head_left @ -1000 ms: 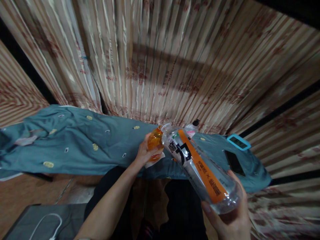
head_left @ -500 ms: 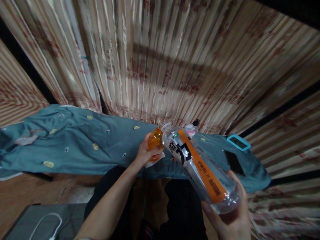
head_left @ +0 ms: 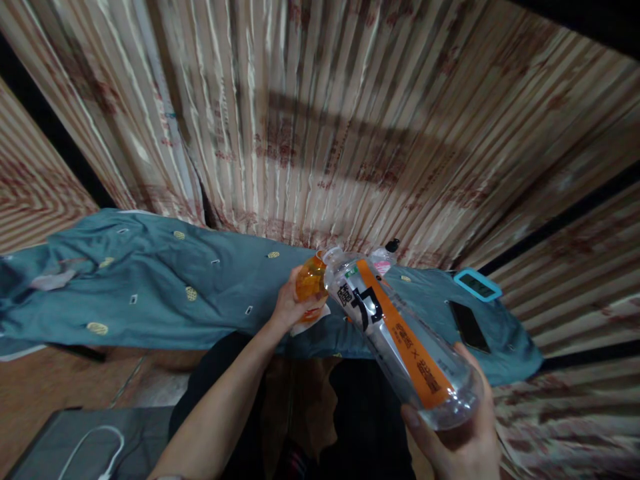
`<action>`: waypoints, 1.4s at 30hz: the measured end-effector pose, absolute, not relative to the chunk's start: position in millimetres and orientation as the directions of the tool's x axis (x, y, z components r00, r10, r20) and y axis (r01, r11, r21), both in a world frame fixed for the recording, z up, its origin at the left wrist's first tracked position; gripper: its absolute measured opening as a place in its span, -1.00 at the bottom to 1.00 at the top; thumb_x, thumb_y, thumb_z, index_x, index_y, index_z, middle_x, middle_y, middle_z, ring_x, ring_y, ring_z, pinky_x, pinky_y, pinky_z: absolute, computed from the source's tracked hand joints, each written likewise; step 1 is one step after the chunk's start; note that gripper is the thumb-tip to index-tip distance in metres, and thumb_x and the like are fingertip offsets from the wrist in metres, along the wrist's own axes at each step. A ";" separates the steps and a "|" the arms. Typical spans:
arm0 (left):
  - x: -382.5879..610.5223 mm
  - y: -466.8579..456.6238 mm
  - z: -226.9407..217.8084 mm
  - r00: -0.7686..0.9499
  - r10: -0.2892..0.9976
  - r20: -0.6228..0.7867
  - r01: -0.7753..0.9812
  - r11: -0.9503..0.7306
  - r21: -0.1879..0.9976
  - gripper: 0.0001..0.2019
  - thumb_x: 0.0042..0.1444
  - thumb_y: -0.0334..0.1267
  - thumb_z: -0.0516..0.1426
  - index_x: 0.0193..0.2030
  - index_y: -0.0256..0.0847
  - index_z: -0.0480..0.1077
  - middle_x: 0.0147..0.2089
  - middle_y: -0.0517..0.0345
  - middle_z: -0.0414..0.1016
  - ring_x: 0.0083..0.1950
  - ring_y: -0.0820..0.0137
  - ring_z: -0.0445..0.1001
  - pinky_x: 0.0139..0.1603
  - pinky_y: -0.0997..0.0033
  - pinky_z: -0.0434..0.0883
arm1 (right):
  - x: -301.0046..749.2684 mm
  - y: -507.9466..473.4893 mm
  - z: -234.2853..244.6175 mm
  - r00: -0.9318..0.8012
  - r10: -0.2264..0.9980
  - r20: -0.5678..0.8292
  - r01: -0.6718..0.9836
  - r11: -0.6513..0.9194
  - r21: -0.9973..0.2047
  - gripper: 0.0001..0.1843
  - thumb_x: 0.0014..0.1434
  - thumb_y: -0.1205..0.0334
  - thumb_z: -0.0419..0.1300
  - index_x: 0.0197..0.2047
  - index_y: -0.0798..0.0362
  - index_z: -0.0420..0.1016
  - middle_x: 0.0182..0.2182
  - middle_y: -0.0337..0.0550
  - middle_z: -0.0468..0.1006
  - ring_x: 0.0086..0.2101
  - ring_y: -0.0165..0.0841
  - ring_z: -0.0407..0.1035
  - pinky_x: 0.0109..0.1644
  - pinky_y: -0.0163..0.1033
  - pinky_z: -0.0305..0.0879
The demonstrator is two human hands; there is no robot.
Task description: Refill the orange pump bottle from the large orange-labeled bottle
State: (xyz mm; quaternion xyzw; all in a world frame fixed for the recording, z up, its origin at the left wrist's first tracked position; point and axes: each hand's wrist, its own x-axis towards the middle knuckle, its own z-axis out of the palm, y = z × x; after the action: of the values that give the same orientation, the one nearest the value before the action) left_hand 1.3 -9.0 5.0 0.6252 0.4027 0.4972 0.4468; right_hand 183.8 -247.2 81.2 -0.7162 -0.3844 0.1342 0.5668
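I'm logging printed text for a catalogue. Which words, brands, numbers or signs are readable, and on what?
"力", apparently: large black character on the clear bottle.
"×": on its orange stripe; the characters around it are too small.
Clock: digits too dim to read.
Orange bottle, pump bottle, curtain: print too blurred.

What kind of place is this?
Perhaps a curtained-off sleeping nook: striped curtains hang ahead and at both sides, dark poles slant past them, and teal cloth covers a narrow surface.
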 end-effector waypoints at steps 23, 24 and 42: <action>3.1 -7.4 2.8 0.167 0.942 0.291 0.100 -0.310 0.945 -0.33 -0.11 -0.09 0.38 0.16 -0.13 0.30 0.07 0.04 0.61 0.10 0.13 0.60 0.17 0.14 0.51 | 144.9 -238.8 114.0 0.763 0.642 0.078 0.162 -0.073 -0.984 0.30 -0.32 -0.15 0.49 0.42 0.07 0.08 0.34 0.09 0.24 0.26 0.05 0.19 0.35 0.05 0.09; 3.1 -7.6 3.1 0.167 0.942 0.290 0.104 -0.310 0.945 -0.33 -0.11 -0.09 0.38 0.16 -0.13 0.30 0.07 0.04 0.61 0.09 0.13 0.60 0.16 0.14 0.52 | 146.7 -239.6 112.3 0.759 0.647 0.069 0.155 -0.076 -0.985 0.29 -0.32 -0.15 0.50 0.42 0.03 0.09 0.33 0.05 0.27 0.24 0.02 0.23 0.30 -0.01 0.16; 5.0 -8.4 1.0 0.150 0.959 0.241 0.132 -0.261 0.956 -0.23 -0.19 -0.05 0.43 0.18 -0.11 0.27 0.10 0.04 0.59 0.12 0.12 0.59 0.21 0.11 0.50 | 148.7 -251.0 103.8 0.680 0.731 -0.064 -0.119 0.023 -0.993 0.20 -0.20 -0.18 0.53 0.43 -0.25 0.07 0.33 -0.12 0.31 0.18 -0.18 0.35 -0.07 -0.32 0.40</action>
State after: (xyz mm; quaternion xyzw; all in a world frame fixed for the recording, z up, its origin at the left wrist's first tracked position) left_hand 5.0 -8.4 1.0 0.6277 0.4346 0.4861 0.4252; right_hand 148.7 -251.0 103.8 -0.6231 -0.2454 0.3162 0.6719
